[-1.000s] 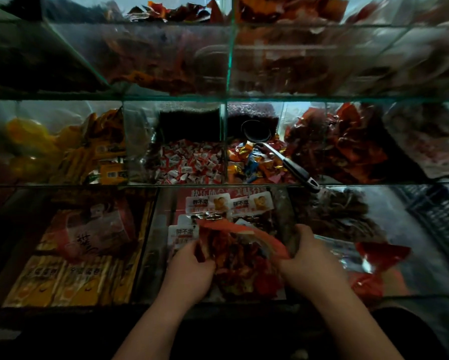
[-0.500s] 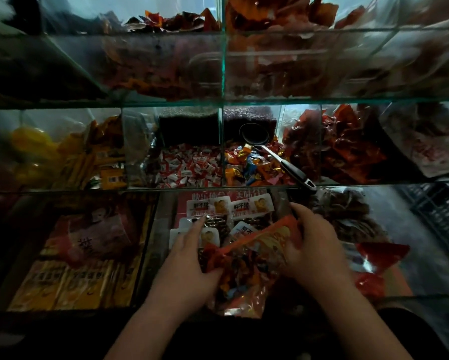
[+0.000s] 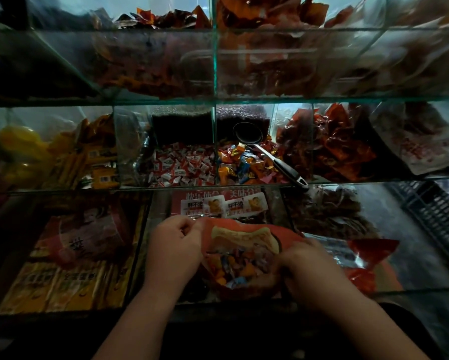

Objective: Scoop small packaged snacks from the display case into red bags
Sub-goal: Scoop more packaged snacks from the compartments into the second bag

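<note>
A thin red bag [image 3: 244,237] lies on the lower glass of the display case, part full of small colourful wrapped snacks [image 3: 239,266]. My left hand [image 3: 174,250] pinches the bag's top left edge. My right hand [image 3: 306,268] grips its right side lower down. The bag's mouth faces away from me and is drawn partly together. Up on the middle shelf a black scoop [image 3: 265,154] rests in the bin of mixed colourful snacks [image 3: 241,167], its handle pointing down to the right.
Glass dividers [image 3: 214,141] split the shelves into bins. Red-and-white sweets [image 3: 181,165] fill the bin left of the scoop. Another red bag [image 3: 366,258] lies at right. Yellow packets [image 3: 62,284] sit lower left, a dark crate [image 3: 436,216] at far right.
My left hand moved up to the bag's top edge and my right hand slid down its right side. The bag has turned, so its mouth now shows folded over.
</note>
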`<state>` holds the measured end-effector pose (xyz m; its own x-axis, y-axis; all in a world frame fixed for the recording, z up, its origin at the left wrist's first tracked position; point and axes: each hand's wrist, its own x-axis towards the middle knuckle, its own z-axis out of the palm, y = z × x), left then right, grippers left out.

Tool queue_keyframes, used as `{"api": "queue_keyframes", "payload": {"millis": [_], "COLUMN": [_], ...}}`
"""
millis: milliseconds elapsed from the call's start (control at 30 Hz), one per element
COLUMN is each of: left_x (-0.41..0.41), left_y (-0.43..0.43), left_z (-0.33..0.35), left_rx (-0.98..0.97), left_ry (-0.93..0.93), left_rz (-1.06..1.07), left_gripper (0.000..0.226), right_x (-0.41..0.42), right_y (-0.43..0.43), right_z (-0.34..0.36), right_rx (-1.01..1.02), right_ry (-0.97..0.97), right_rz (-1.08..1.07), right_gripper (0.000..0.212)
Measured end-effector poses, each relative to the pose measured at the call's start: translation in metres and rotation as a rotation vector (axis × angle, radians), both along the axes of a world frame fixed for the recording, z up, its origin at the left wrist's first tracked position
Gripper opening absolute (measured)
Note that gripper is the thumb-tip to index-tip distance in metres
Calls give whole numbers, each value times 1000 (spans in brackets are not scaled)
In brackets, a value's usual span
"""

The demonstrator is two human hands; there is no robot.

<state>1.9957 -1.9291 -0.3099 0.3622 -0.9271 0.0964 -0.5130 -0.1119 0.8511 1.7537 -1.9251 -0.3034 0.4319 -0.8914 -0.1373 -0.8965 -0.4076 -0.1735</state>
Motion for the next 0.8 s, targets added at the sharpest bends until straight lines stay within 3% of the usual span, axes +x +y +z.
{"api": "queue_keyframes", "payload": {"millis": [167,233,300,367,400,467,567,600,667,733,800], "left_x": [24,29,26,21,19,14,6,4,2,1,-1], "left_y": [8,11,14,17,18,18,19,19,18,17,16], "left_z": [13,11,1,-5,-6,-5,1,4,6,9,12], "left_rx": [-167,-3,232,313,309,284,249,238,212,201,190], "left_ry": [45,-53,-135,-111,-100,-144,-193,-199,-229,-298,-351], "left_rz": [154,65,-20,-34,-28,-28,-20,-15,-20,-28,-30], "left_gripper": [33,30,29,31,31,27,19,19,20,21,22], "right_x": [-10,-5,-1,-1,-1,-1,3,3,3,4,10], "right_y": [-7,2,8,9,9,8,7,4,-8,-24,-40], "right_z": [18,14,5,-1,-2,-3,4,8,15,19,20], "right_rx": [-250,-183,70,211,207,86,-306,-416,-445,-292,-153], "right_ry": [-291,-254,-134,-109,-189,-447,-734,-753,-741,-735,-781], "right_rz": [-30,-52,-65,-130,-210,-393,-611,-652,-720,-769,-774], "right_gripper": [24,20,23,21,19,15,14,16,43,72,81]}}
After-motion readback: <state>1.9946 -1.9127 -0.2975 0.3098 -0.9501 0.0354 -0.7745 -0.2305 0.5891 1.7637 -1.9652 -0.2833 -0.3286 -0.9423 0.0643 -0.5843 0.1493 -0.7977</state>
